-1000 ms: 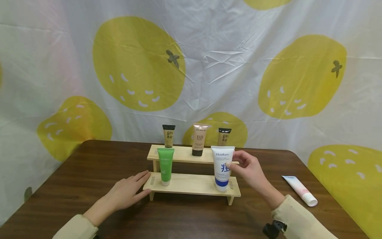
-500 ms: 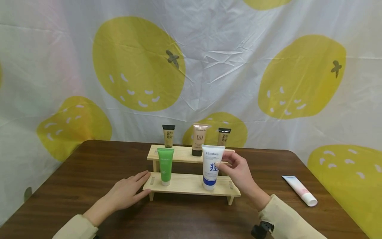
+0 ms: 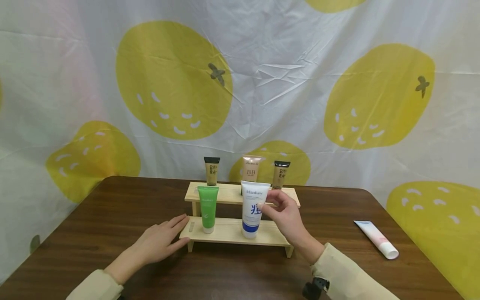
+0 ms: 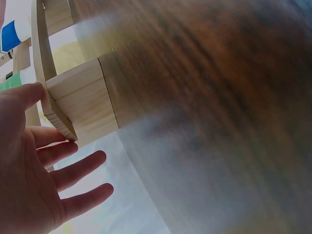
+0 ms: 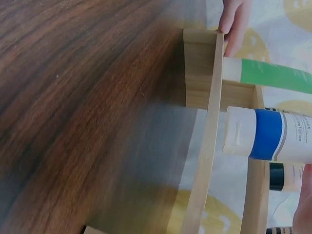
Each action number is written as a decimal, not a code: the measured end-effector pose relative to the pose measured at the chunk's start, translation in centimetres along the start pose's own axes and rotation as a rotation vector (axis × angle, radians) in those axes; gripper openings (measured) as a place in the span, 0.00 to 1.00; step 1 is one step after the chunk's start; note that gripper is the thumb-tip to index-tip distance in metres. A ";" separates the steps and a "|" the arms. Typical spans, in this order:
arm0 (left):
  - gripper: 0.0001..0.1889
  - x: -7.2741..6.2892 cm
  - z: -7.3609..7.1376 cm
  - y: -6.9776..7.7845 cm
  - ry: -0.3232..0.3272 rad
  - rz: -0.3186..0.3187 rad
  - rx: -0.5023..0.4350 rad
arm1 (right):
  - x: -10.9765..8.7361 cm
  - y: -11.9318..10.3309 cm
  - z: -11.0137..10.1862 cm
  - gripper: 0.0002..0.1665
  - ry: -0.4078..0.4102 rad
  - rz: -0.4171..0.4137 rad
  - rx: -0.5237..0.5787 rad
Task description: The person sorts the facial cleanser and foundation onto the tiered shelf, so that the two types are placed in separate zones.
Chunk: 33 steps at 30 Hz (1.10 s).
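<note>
My right hand [image 3: 288, 218] pinches a white squeeze tube [image 3: 250, 218] with a blue band, cap down, thumb on its front. It is over the lower tier of a two-tier wooden display shelf [image 3: 228, 237], right of the middle of that tier. In the right wrist view a narrow gap shows between the tube's white cap [image 5: 239, 130] and the board. A green tube [image 3: 208, 208] stands cap down on the same tier, to the left. My left hand [image 3: 157, 241] touches the shelf's left end, its fingers mostly straight; in the left wrist view the thumb [image 4: 31, 92] lies on the board's edge.
On the upper tier stand a gold tube [image 3: 212, 173], a pinkish BB cream tube [image 3: 250, 168] partly hidden by the white tube, and another gold tube [image 3: 280, 175]. A white and pink tube [image 3: 376, 239] lies on the brown table [image 3: 330, 250] at the right. A lemon-print cloth [image 3: 277, 87] hangs behind.
My right hand has moved the white tube left along the lower tier, from its right end toward the green tube. It now covers part of the BB cream tube. My left hand has stayed put.
</note>
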<state>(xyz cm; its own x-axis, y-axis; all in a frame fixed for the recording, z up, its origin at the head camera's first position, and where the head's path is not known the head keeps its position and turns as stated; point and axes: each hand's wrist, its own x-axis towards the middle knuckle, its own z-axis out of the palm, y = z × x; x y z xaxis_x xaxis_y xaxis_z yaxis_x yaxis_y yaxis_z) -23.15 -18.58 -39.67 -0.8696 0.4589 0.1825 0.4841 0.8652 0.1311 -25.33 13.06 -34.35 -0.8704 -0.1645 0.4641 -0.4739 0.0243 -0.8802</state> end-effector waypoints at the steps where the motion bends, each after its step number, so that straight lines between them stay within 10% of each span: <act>1: 0.33 0.0 0.0 0.0 0.000 0.000 0.000 | 0.0 0.0 0.1 0.15 0.001 0.000 0.000; 33: 0.34 -0.1 0.0 0.0 0.000 0.005 -0.003 | 0.0 0.4 1.4 0.14 -0.008 0.002 0.010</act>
<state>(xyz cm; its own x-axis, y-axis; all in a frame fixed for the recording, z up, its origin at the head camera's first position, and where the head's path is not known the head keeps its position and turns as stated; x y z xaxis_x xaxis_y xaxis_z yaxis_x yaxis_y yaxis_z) -23.08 -18.66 -39.67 -0.8673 0.4627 0.1833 0.4883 0.8624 0.1335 -25.32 11.68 -34.87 -0.8704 -0.1727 0.4611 -0.4704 0.0149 -0.8823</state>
